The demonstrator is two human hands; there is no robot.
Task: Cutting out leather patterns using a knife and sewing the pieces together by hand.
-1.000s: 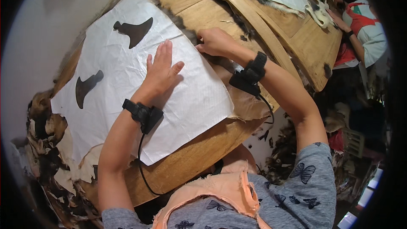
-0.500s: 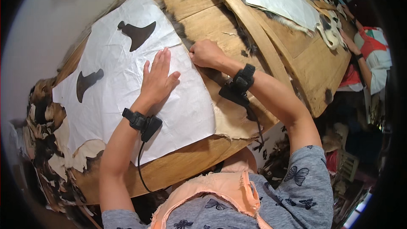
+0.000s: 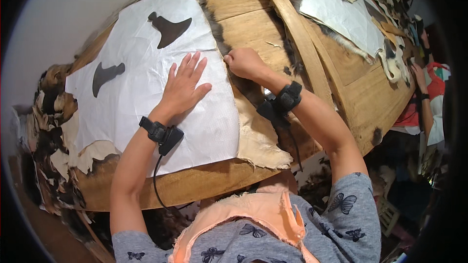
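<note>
A large white woven sheet [image 3: 141, 112] lies over a hide on the wooden table. My left hand [image 3: 181, 87] rests palm down on it, fingers stretched and spread. At the sheet's right edge my right hand [image 3: 245, 63] is closed, knuckles up; what its fingertips grip is hidden. Pale hide [image 3: 258, 139] with a ragged edge sticks out from under the sheet's lower right side, and dark fur shows along the right edge. Two dark flared blades with short knobbed stems lie on the sheet: one blade [image 3: 170, 30] beyond my left hand, the other blade [image 3: 105, 79] to its left.
Long wooden strips [image 3: 297, 34] lie right of my right hand. Another white sheet [image 3: 341, 14] sits on the far right table, with hide scraps [image 3: 391, 68] beside it. A co-worker's arm [image 3: 423, 87] reaches in there. Hide pieces [image 3: 51, 131] hang at the left edge.
The view has shifted, so the table's things appear farther right and higher. My left fingers are spread wider. My right hand stays closed at the sheet's edge.
</note>
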